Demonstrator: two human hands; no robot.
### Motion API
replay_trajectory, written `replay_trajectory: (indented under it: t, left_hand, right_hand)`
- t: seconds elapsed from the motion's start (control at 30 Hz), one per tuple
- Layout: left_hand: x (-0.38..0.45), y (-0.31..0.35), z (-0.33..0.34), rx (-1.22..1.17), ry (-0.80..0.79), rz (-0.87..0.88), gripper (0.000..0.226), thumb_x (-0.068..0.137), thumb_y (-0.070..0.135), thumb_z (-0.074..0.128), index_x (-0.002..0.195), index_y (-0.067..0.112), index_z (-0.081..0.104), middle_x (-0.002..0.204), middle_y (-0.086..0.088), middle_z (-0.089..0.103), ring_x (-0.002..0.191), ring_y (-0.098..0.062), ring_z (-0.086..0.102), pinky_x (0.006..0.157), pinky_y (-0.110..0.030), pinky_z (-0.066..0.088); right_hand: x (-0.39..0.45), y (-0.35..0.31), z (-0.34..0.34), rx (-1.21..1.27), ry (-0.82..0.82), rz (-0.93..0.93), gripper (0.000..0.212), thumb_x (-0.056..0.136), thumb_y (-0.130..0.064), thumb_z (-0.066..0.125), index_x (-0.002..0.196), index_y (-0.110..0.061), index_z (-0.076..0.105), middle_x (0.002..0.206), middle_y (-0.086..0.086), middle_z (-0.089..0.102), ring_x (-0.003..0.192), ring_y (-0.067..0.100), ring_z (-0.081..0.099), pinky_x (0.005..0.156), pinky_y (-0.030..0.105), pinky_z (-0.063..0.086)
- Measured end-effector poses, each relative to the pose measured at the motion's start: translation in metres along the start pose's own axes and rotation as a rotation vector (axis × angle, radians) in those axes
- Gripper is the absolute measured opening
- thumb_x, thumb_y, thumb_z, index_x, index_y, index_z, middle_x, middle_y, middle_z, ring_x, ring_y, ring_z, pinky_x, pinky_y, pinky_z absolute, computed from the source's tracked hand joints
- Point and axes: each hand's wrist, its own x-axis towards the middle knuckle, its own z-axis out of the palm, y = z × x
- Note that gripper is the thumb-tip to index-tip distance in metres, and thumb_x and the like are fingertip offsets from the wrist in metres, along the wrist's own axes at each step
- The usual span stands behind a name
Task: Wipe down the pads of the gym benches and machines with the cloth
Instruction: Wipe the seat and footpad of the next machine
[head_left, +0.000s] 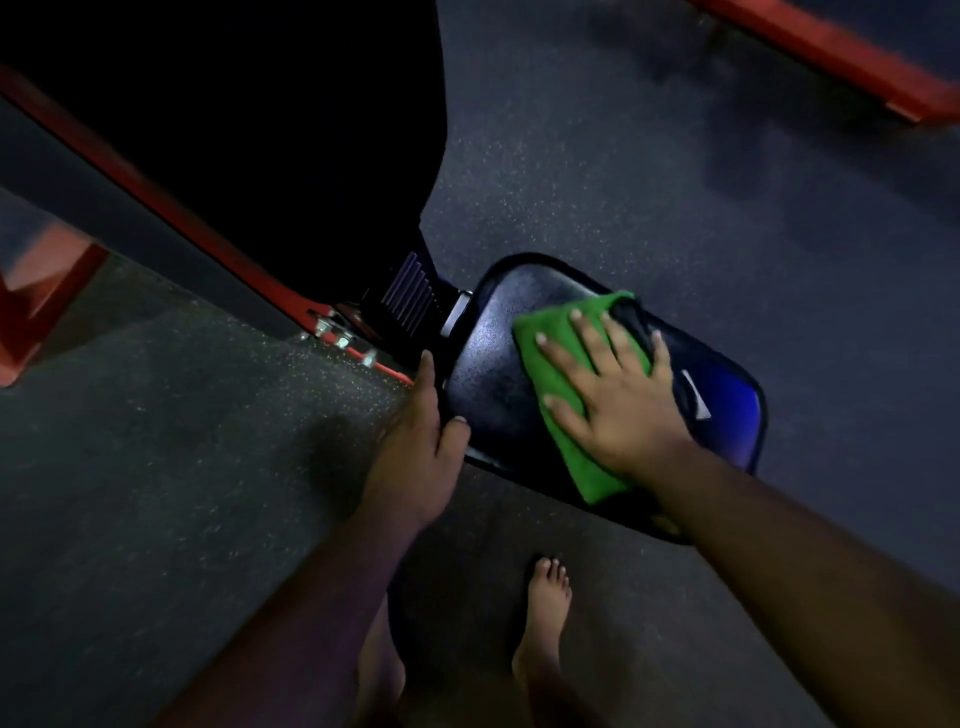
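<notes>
- Green cloth (571, 395) lies flat on the seat pad (488, 374), roughly mid-pad; my right hand (618, 395) rests on top of it.
- Right fingers (558, 351) are straight and spread, pressing the cloth down. No pinch, nothing gripped.
- Cloth is folded into a rough rectangle. Its long axis crosses the pad, from the pad's far edge to the near edge by my right forearm.
- Pad long axis runs from the narrow hinge end at the backrest (249, 130) out to the wide free end on the right, angled down-right in view.
- Left hand (421, 436) grips the pad's near-left edge, thumb on top, other fingers curled under the rim as far as I can tell.
- Judgement: mid-wipe. The hinge-end half looks sheened; the blue-lit free end, past the cloth, probably isn't done.
- To do it well: keep the palm flat, stroke along the pad's long axis, overlap passes, run the rim, brace with the left.
- Risk: cloth bunching under the fingertips.
- Beyond the pad: red frame bar (171, 208) left of the hinge, speckled floor (675, 208), my bare foot (545, 623) below the pad.
</notes>
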Motion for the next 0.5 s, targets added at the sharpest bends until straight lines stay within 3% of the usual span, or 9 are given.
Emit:
replay_trajectory:
  t: [0.07,0.17,0.23,0.3,0.4,0.5]
  left_hand:
    - [0.001,-0.002,0.001,0.027,0.001,0.024,0.082,0.091,0.044,0.039,0.162,0.031,0.0,0.167,0.002,0.024,0.149,-0.021,0.032,0.118,-0.035,0.028]
    - [0.003,-0.001,0.003,0.144,0.015,0.06,0.083,0.09,0.042,0.038,0.162,0.027,-0.002,0.167,0.0,0.025,0.148,-0.023,0.033,0.118,-0.044,0.031]
    - [0.005,0.0,0.007,0.235,0.021,0.067,0.084,0.09,0.043,0.036,0.161,0.027,-0.006,0.168,0.0,0.021,0.15,-0.022,0.027,0.119,-0.048,0.027]
    - [0.004,0.0,0.009,0.31,0.026,0.077,0.085,0.089,0.044,0.035,0.162,0.025,-0.004,0.169,-0.001,0.015,0.153,-0.019,0.019,0.119,-0.049,0.021]
    - [0.003,0.003,0.012,0.373,0.02,0.07,0.085,0.088,0.046,0.035,0.162,0.024,0.0,0.17,-0.001,0.009,0.154,-0.02,0.015,0.119,-0.049,0.021]
    - [-0.001,0.005,0.012,0.403,-0.006,0.06,0.084,0.089,0.047,0.032,0.162,0.024,-0.001,0.171,-0.003,0.006,0.155,-0.022,0.012,0.12,-0.051,0.016]
  right_hand:
    - [0.046,-0.04,-0.007,0.039,0.027,0.09,0.066,0.097,-0.069,0.02,0.158,-0.05,0.004,0.172,-0.004,-0.003,0.157,0.029,-0.003,0.114,0.074,-0.004]
    - [0.088,-0.094,-0.015,0.009,-0.007,-0.111,0.064,0.098,-0.064,0.021,0.156,-0.04,0.031,0.17,-0.003,0.013,0.157,0.029,0.001,0.113,0.075,-0.008]
    - [0.095,-0.089,-0.017,0.018,-0.007,-0.215,0.064,0.098,-0.065,0.023,0.153,-0.037,0.04,0.168,-0.004,0.023,0.157,0.025,0.006,0.117,0.071,-0.007]
    - [0.089,-0.061,-0.018,0.051,0.033,-0.223,0.064,0.097,-0.069,0.027,0.156,-0.042,0.032,0.169,-0.006,0.02,0.157,0.022,0.011,0.12,0.064,0.001]
    - [0.066,0.001,-0.014,0.066,0.065,0.013,0.069,0.094,-0.072,0.026,0.158,-0.047,0.016,0.169,-0.002,0.018,0.154,0.023,0.018,0.117,0.058,0.019]
    - [0.01,0.043,-0.006,0.096,0.08,0.282,0.07,0.094,-0.07,0.023,0.159,-0.043,0.017,0.165,0.005,0.028,0.15,0.029,0.028,0.114,0.059,0.028]
